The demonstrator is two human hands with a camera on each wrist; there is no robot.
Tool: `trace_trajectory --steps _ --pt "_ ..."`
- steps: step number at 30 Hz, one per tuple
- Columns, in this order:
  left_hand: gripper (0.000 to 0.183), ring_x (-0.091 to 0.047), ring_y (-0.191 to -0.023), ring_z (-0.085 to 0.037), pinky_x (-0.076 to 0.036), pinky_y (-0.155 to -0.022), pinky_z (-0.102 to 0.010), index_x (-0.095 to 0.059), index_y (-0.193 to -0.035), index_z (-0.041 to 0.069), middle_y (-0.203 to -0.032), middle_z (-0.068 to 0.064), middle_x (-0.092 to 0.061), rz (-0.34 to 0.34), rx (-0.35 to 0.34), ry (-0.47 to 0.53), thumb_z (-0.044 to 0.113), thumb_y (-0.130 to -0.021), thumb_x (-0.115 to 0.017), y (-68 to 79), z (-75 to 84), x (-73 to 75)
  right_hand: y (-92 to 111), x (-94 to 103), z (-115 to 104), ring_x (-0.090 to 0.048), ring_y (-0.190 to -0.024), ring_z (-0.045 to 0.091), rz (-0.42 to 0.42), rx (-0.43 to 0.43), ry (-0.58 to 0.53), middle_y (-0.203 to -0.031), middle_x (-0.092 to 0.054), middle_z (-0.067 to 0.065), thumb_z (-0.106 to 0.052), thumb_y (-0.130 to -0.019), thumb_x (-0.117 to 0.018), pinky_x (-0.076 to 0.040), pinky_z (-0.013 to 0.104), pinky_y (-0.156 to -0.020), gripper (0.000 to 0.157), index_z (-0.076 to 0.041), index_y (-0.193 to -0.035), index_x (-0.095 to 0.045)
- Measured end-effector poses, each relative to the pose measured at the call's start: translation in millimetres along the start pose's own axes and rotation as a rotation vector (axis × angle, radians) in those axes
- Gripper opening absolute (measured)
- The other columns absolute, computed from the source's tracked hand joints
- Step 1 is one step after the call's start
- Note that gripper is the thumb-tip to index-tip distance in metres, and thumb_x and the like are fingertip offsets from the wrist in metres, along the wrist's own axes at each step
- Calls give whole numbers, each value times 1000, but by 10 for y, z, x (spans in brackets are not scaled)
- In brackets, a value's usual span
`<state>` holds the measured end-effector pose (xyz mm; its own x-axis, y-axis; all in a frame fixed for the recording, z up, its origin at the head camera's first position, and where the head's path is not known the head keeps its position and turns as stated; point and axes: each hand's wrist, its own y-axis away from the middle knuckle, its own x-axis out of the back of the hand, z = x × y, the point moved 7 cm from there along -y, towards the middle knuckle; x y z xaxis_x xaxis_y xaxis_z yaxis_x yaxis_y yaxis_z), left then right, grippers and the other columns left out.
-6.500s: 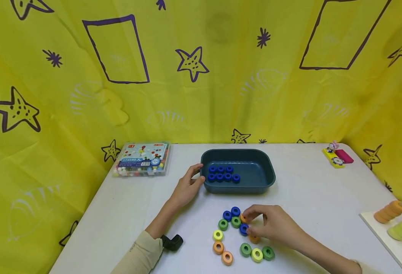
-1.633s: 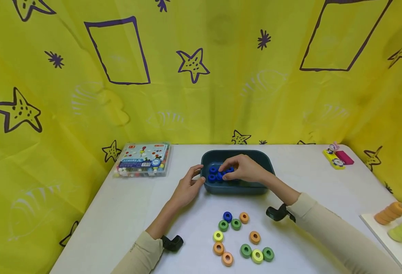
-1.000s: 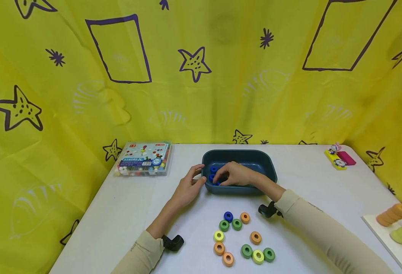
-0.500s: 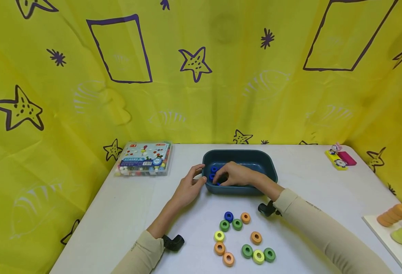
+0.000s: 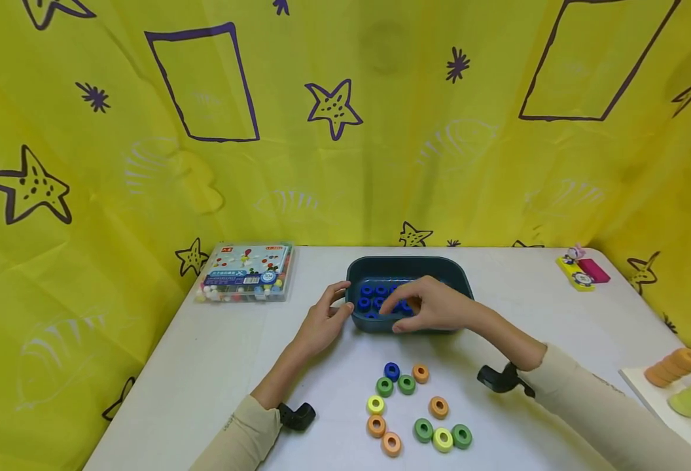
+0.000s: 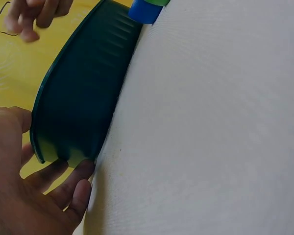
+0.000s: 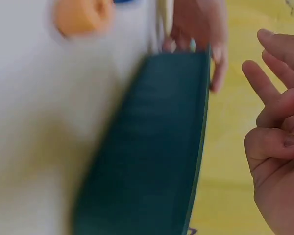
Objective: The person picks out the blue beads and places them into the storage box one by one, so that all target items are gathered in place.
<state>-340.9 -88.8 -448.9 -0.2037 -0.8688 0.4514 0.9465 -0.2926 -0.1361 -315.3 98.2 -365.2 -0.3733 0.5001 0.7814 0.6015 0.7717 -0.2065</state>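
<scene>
My left hand [image 5: 322, 324] grips the left end of a dark teal plastic bin [image 5: 410, 261]; in the left wrist view its thumb is at the rim and its fingers on the end wall. Several blue rings [image 5: 364, 303] lie in rows in the bin's left part. Above the bin's front side, my right hand [image 5: 430, 304] hangs with loosely bent fingers, nothing visible between them, covering some rings. On the table before the bin lie one blue ring [image 5: 391, 371], and several green [image 5: 423, 430], orange [image 5: 438, 407] and yellow [image 5: 442, 439] rings.
A clear case of coloured balls [image 5: 244, 275] lies at the back left. A small yellow and pink toy [image 5: 581, 271] sits at the back right. A white pegboard [image 5: 646, 392] with stacked rings stands at the right edge. A yellow curtain [image 5: 381, 183] hangs behind.
Two blue rings left the table group for the bin since the oldest frame. In the last half second my right hand let go, rose and moved right. My left hand stayed put.
</scene>
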Motion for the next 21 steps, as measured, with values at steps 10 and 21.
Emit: trace_trajectory --steps 10,21 --pt "47 -59 -104 -17 -43 -91 -41 -38 -138 31 -138 -1 -45 9 -7 -1 40 -94 -50 -1 -17 15 345 -475 -13 -42 -53 3 -65 -75 -35 -94 -67 -11 -20 -81 -73 -37 19 -48 23 -22 -104 -70" --pt "49 -59 -104 -16 -43 -90 -41 -38 -139 32 -137 0 -45 6 -9 2 45 -93 -50 -10 -35 -4 316 -663 86 -47 -59 4 -174 -95 -33 -94 -65 -18 -19 -82 -71 -40 20 -54 22 -27 -103 -70"
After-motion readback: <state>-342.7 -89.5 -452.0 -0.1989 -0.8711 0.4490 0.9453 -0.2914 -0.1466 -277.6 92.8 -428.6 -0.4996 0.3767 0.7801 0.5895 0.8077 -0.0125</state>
